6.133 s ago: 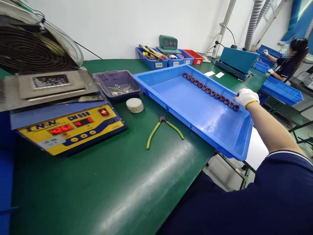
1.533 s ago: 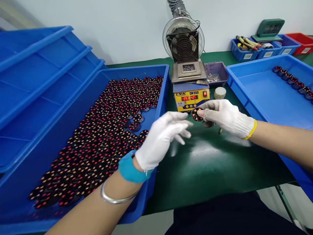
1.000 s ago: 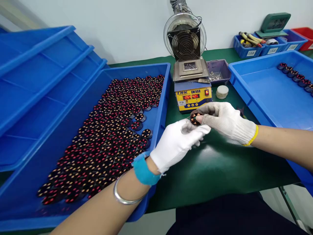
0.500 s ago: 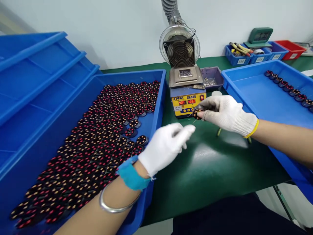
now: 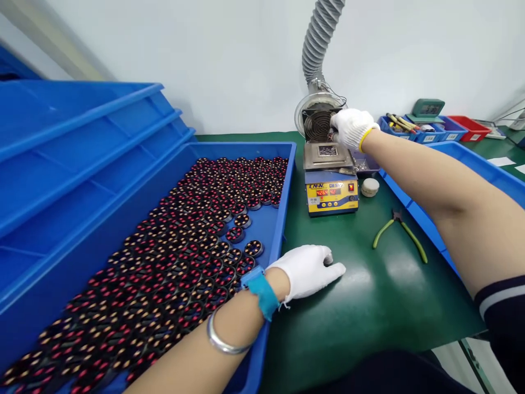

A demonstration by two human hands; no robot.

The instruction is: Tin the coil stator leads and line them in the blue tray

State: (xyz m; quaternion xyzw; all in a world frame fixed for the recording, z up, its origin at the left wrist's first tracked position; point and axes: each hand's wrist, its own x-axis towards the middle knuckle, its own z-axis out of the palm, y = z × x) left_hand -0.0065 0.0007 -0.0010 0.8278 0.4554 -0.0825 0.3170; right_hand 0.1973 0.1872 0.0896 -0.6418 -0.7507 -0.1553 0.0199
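Note:
My right hand (image 5: pixel 351 128), in a white glove with a yellow cuff, is closed on a small round black part (image 5: pixel 332 134). The glove hides most of that part. It is held just above the steel top of a solder pot (image 5: pixel 328 156), whose red digits glow on a yellow front. My left hand (image 5: pixel 308 272), also gloved, lies low over the green table (image 5: pixel 340 312) with thumb and forefinger apart and nothing between them. At its left stands a blue tray (image 5: pixel 286 219) filled with round black parts (image 5: pixel 192 241) that show red and yellowish spots.
Green-handled cutters (image 5: pixel 397 218) and a round whitish block (image 5: pixel 369 187) lie right of the pot. A fan (image 5: pixel 319 126) with a grey hose (image 5: pixel 322 38) stands behind it. Stacked blue trays (image 5: pixel 82 142) rise at left; another blue tray (image 5: pixel 471 156) is at right, partly behind my right arm.
My right hand has carried the round black part away from me to above the solder pot. My left hand has dropped lower, its thumb and forefinger now apart. The view has shifted.

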